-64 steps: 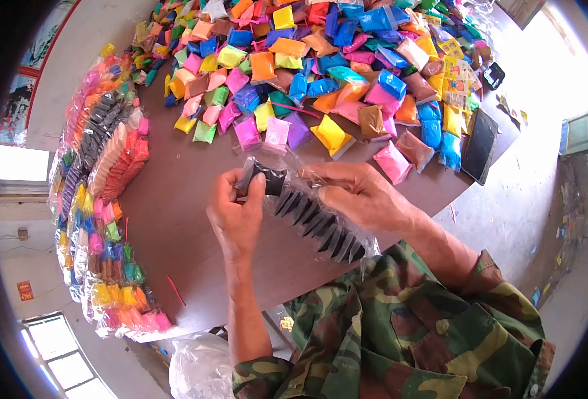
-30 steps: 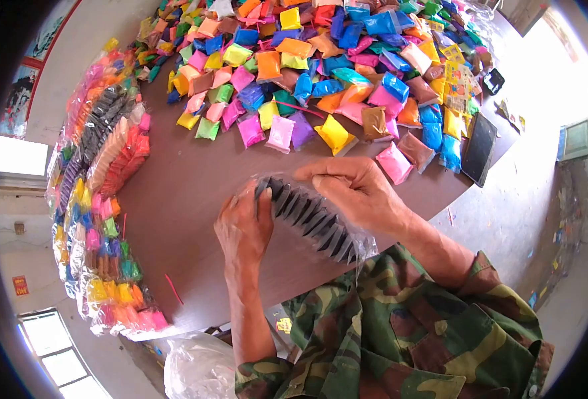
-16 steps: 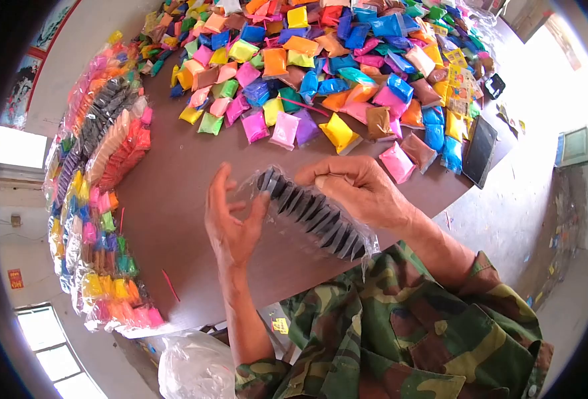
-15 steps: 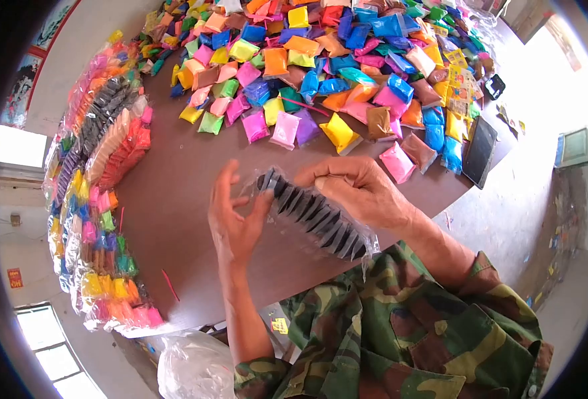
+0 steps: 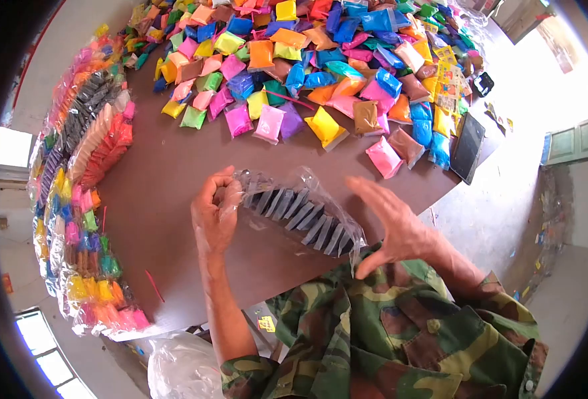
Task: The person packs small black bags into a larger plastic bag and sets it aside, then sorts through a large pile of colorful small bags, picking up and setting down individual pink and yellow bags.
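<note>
A clear plastic bag (image 5: 312, 181) holds a row of several black packets (image 5: 300, 214), stacked side by side, in front of my body above the brown table (image 5: 167, 193). My left hand (image 5: 215, 206) is closed on the gathered left end of this bag. At the other end, my right hand (image 5: 390, 229) is spread, with thumb and fingers apart around the bag's right end. Whether the right thumb touches the plastic is hard to see.
A big heap of colourful packets (image 5: 267, 123) covers the table's far side. Filled bags in rows (image 5: 84, 159) line the left edge. A dark flat device (image 5: 467, 147) lies at the right edge, a pink strip (image 5: 154, 286) at left. White plastic (image 5: 184, 366) hangs below.
My left hand has moved slightly left and closed on the bag's end. My right hand has let go near the top, moved right and down, and opened. The bag has shifted a little.
</note>
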A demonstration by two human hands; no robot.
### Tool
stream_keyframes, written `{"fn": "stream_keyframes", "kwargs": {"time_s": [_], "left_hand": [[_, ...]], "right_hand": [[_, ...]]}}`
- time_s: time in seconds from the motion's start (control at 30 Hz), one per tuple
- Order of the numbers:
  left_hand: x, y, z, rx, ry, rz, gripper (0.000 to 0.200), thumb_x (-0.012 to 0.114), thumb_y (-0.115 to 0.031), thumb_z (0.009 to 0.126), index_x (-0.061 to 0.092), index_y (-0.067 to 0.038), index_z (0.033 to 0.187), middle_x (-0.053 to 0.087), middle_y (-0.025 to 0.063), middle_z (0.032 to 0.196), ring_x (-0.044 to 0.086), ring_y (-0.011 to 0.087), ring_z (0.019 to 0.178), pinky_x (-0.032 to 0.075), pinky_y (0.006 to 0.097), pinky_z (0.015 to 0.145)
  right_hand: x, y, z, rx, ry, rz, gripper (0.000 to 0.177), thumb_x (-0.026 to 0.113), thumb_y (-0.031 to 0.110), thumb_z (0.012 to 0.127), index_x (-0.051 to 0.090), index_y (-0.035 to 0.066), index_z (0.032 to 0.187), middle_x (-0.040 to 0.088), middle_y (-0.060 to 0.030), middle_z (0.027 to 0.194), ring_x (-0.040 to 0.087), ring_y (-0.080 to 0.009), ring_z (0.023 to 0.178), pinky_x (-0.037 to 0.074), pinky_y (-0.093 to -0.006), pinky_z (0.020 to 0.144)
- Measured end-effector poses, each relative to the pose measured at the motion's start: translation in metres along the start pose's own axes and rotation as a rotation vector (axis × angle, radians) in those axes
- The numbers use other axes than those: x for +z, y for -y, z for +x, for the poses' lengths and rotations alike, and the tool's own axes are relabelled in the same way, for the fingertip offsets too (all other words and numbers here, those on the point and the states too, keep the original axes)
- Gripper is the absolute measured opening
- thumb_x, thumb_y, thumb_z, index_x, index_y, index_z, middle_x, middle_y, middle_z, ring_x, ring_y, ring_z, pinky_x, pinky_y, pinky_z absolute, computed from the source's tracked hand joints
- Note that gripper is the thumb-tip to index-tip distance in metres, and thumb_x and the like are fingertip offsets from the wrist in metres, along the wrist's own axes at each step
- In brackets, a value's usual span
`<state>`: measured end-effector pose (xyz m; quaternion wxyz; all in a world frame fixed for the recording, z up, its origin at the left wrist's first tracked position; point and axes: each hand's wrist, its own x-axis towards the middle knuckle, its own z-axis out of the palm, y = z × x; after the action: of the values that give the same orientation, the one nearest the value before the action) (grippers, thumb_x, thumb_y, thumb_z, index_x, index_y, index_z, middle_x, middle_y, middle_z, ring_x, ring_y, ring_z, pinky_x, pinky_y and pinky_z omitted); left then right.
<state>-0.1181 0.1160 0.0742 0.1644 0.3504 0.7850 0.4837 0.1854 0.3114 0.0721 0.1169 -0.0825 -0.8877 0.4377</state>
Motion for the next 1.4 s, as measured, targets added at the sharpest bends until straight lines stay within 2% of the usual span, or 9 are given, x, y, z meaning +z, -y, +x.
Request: {"fn": "stream_keyframes", "kwargs": {"time_s": [0.2,0.5,0.6,0.7,0.73,0.83,0.93,1.13,1.4], "left_hand": [[0.006,-0.002,0.003,0.023,-0.071,0.065,0.02,0.065,-0.015,0.103,0.071,0.003,0.111,0.078,0.0139,0.122,0.064,0.0149,0.083,0.053,0.0336,0.077],[-0.044,0.01,-0.05,-0.166,-0.279,0.309,0.027,0.063,-0.025,0.106,0.071,0.0,0.111,0.071,0.0099,0.085,0.062,0.017,0.08,0.048,0.0377,0.071],[-0.052,0.006,-0.073,-0.286,-0.208,0.242,0.034,0.067,-0.032,0.106,0.072,0.001,0.117,0.071,0.0088,0.094,0.064,0.0176,0.088,0.051,0.0378,0.08],[-0.049,0.007,-0.083,-0.122,-0.177,-0.002,0.048,0.072,-0.039,0.103,0.07,0.002,0.128,0.072,0.0114,0.112,0.067,0.0195,0.104,0.053,0.0365,0.094],[-0.058,0.015,-0.086,-0.16,-0.098,0.017,0.062,0.078,-0.043,0.098,0.065,0.003,0.138,0.069,0.0143,0.13,0.065,0.0219,0.122,0.051,0.0362,0.104],[-0.062,0.023,-0.084,-0.177,-0.017,0.134,0.066,0.081,-0.042,0.096,0.064,0.004,0.14,0.068,0.0164,0.136,0.064,0.0254,0.128,0.05,0.0381,0.107],[-0.058,0.025,-0.079,-0.092,-0.014,0.038,0.081,0.091,-0.042,0.084,0.062,0.003,0.145,0.067,0.0173,0.138,0.062,0.0294,0.132,0.049,0.0408,0.111],[-0.054,0.023,-0.087,-0.065,0.078,0.247,0.123,0.104,-0.039,0.057,0.048,0.0,0.159,0.061,0.024,0.149,0.058,0.039,0.141,0.045,0.0479,0.119],[-0.066,0.016,-0.102,-0.094,0.164,0.383,0.13,0.105,-0.024,0.057,0.036,-0.004,0.165,0.051,0.0241,0.161,0.048,0.0414,0.15,0.041,0.0502,0.124]], "right_hand": [[0.036,-0.001,0.001,-0.044,-0.137,-0.141,0.097,0.091,0.023,0.078,0.044,-0.002,0.159,0.058,-0.022,0.153,0.058,-0.0408,0.139,0.04,-0.0557,0.121],[0.032,0.0,0.057,0.022,-0.058,0.123,0.084,0.086,0.025,0.088,0.046,0.003,0.159,0.057,-0.0227,0.154,0.055,-0.0438,0.142,0.047,-0.0499,0.117],[0.04,-0.001,0.069,0.004,-0.023,0.132,0.084,0.089,0.03,0.087,0.05,0.006,0.158,0.06,-0.0225,0.151,0.058,-0.0417,0.139,0.049,-0.0473,0.115],[0.043,-0.005,0.077,0.082,-0.026,0.232,0.078,0.093,0.03,0.086,0.058,0.005,0.151,0.067,-0.0173,0.141,0.064,-0.0326,0.132,0.049,-0.0423,0.113],[0.043,-0.005,0.08,0.073,-0.049,0.284,0.075,0.094,0.027,0.085,0.06,0.006,0.149,0.07,-0.0145,0.137,0.067,-0.0288,0.128,0.05,-0.0402,0.111],[0.042,-0.01,0.084,0.067,-0.028,0.307,0.083,0.095,0.035,0.082,0.059,0.004,0.15,0.065,-0.0207,0.144,0.062,-0.0385,0.135,0.049,-0.0461,0.114],[0.043,-0.014,0.081,-0.098,-0.064,0.157,0.09,0.097,0.038,0.078,0.057,0.005,0.152,0.059,-0.0205,0.151,0.058,-0.0393,0.14,0.047,-0.0474,0.117],[0.034,-0.011,0.064,-0.071,0.044,0.049,0.1,0.097,0.033,0.077,0.047,0.009,0.161,0.049,-0.0204,0.162,0.052,-0.0409,0.145,0.045,-0.0507,0.12],[0.041,-0.015,0.07,-0.066,-0.023,-0.008,0.085,0.092,0.021,0.083,0.052,0.009,0.157,0.062,-0.0195,0.149,0.059,-0.0421,0.136,0.049,-0.0492,0.115]]}}
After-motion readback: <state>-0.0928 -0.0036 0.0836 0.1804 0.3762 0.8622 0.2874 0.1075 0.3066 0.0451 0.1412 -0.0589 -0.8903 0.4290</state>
